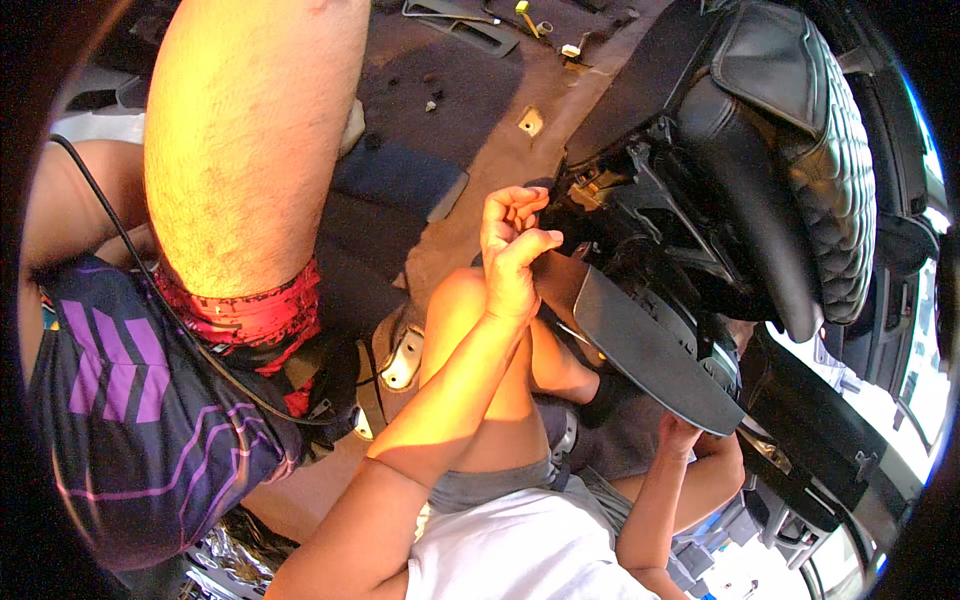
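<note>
My left hand point(515, 250) is raised beside the car seat's metal base. Its fingers are loosely curled, the thumb stands apart, and I see nothing in it. Just below the thumb lies the upper end of a long, curved dark plastic trim panel point(650, 350). My right hand point(680, 430) grips this panel at its lower end; some of its fingers are hidden behind the panel. The panel is tilted along the side of a black quilted seat point(840, 210), whose brackets point(685, 205) and underside are exposed.
At left another person's bare leg point(250, 140) and dark shorts with purple stripes point(130, 350) take up much room. A black cable point(110, 215) crosses there. The bare brown car floor point(500, 170) holds yellow connectors point(525, 12) and a metal bracket point(403, 358). A door opening lies at right.
</note>
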`<state>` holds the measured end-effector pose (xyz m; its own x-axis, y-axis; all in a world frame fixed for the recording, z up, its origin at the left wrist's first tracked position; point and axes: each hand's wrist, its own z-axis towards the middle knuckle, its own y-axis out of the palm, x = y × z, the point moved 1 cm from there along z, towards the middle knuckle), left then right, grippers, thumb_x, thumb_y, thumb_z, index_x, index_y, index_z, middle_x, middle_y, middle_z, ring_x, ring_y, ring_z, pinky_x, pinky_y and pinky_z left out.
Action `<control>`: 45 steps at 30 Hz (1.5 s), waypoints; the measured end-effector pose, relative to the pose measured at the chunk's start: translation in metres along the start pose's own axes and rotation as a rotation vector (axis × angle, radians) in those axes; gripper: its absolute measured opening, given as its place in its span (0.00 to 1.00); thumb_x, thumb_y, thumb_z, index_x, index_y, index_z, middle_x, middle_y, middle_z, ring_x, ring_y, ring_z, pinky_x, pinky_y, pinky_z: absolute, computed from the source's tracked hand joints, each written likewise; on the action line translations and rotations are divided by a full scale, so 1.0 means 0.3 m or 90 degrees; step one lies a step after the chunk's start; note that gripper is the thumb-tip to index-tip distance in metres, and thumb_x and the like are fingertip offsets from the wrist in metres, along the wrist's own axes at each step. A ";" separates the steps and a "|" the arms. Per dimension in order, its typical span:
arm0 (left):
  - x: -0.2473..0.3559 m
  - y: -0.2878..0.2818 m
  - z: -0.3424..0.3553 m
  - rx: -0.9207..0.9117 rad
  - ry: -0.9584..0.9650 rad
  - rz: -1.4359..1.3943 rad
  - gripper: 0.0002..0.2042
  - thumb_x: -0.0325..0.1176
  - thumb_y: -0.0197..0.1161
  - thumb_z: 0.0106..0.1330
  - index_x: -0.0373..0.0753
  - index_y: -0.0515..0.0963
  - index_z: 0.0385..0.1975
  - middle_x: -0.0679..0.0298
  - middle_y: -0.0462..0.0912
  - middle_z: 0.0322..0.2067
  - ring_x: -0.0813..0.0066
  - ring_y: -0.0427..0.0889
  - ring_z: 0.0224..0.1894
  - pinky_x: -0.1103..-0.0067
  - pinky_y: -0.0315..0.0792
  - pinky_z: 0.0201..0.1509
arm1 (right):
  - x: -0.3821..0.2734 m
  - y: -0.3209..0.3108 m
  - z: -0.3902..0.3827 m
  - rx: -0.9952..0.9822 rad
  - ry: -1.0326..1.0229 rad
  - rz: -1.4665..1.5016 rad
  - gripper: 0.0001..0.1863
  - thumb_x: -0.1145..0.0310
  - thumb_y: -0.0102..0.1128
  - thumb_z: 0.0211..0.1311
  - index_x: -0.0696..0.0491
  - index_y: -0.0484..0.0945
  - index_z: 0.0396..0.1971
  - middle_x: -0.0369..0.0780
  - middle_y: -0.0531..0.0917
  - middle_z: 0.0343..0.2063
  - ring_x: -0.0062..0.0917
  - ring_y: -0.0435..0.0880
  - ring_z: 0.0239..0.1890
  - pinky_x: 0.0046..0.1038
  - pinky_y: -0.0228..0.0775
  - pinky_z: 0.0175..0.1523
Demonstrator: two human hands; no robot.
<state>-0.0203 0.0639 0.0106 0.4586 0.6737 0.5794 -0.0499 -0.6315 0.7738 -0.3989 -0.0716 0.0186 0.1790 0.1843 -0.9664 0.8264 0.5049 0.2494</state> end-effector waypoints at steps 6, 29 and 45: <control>-0.005 -0.010 0.001 0.002 -0.018 0.044 0.23 0.21 0.63 0.47 0.41 0.74 0.48 0.63 0.78 0.50 0.72 0.73 0.56 0.77 0.61 0.64 | -0.015 0.046 -0.009 -0.002 0.022 0.027 0.31 0.67 0.72 0.54 0.51 0.71 0.59 0.40 0.78 0.56 0.37 0.77 0.59 0.43 0.68 0.66; 0.032 -0.037 0.019 0.041 -0.347 0.015 0.33 0.25 0.54 0.53 0.29 0.67 0.65 0.53 0.78 0.56 0.61 0.80 0.54 0.68 0.73 0.62 | 0.008 0.136 0.006 0.113 0.059 -0.007 0.29 0.61 0.69 0.57 0.50 0.68 0.58 0.38 0.78 0.51 0.27 0.77 0.52 0.34 0.69 0.60; 0.028 -0.106 0.103 -0.109 -0.346 0.028 0.27 0.44 0.53 0.67 0.34 0.71 0.62 0.48 0.79 0.54 0.50 0.82 0.50 0.60 0.76 0.58 | -0.138 0.388 0.155 0.073 -0.064 -0.199 0.31 0.54 0.78 0.37 0.57 0.69 0.33 0.41 0.72 0.33 0.31 0.74 0.42 0.42 0.65 0.64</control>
<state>0.0125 0.0777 -0.0169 0.8408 0.3260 0.4322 -0.2012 -0.5530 0.8085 -0.2852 -0.0596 0.0849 -0.0447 -0.0516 -0.9977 0.9029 0.4253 -0.0625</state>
